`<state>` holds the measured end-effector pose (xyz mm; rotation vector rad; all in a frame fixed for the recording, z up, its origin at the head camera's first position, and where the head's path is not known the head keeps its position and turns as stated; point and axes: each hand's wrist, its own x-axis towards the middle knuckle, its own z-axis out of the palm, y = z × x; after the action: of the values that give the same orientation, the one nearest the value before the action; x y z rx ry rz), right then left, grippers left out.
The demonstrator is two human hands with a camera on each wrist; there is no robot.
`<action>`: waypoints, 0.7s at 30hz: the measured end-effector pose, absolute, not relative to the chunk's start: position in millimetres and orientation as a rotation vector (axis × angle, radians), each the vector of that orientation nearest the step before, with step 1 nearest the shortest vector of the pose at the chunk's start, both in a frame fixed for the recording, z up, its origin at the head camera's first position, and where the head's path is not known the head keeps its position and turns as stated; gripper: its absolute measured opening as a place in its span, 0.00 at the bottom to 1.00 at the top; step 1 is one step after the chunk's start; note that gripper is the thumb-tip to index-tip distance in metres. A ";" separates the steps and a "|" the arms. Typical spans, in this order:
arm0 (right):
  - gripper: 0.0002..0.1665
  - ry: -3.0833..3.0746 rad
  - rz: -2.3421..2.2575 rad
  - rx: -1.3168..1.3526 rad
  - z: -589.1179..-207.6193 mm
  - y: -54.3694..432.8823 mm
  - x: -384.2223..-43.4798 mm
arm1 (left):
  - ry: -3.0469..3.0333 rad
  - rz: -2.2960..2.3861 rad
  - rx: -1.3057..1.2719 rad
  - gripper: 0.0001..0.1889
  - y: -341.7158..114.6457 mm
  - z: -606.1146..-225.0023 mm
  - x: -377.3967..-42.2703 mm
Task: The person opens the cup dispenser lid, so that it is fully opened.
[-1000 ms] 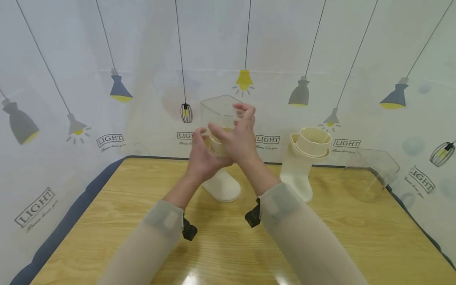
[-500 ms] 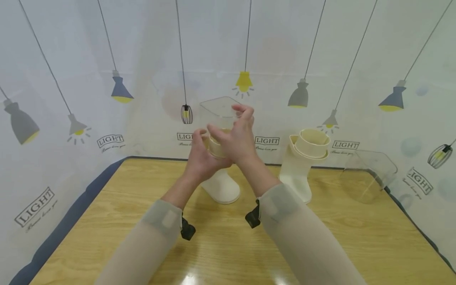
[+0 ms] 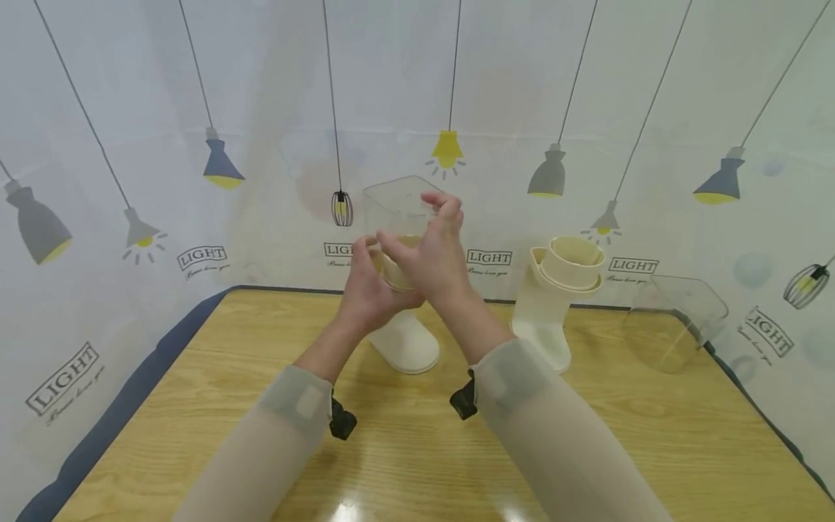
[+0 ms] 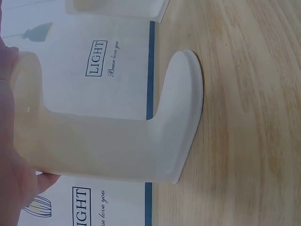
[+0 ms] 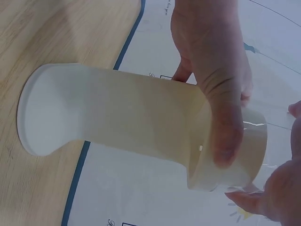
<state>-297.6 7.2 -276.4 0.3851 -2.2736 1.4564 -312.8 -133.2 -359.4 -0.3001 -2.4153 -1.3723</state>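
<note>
At the far middle of the table [image 3: 274,348], the left hand [image 3: 370,291] grips a cream stand [image 3: 407,346] round its cup-like top [image 3: 395,275]; the right hand [image 3: 441,259], fingers bent, holds a clear container [image 3: 391,203] at that top.

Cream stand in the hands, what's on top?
A cream ring, with a clear container showing above. The left hand and right hand hide whether those join.

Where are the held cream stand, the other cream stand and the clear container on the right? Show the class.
Held cream stand [image 4: 99,146]: left wrist view, middle of its upright column.
Other cream stand [image 3: 546,306]: head view, front of its column.
Clear container [image 3: 673,330]: head view, its near side wall.
</note>
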 end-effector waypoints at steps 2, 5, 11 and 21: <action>0.53 -2.278 1.435 0.391 -276.2 7.2 -297.5 | -2.410 -1.372 -0.307 0.66 -133.5 -359.4 -313.0; 0.53 -2.263 1.471 0.384 -275.1 7.4 -298.6 | -2.409 -1.375 -0.310 0.67 -134.3 -359.3 -313.1; 0.53 -2.268 1.479 0.381 -274.8 8.4 -297.1 | -2.424 -1.381 -0.312 0.67 -134.5 -359.7 -313.7; 0.53 -2.205 1.593 0.368 -273.1 11.0 -298.4 | -2.430 -1.369 -0.300 0.68 -134.7 -358.6 -312.7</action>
<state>-298.4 11.0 -273.1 0.3678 -2.2054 1.5931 -312.7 -134.7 -358.6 -0.2998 -2.4304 -1.3689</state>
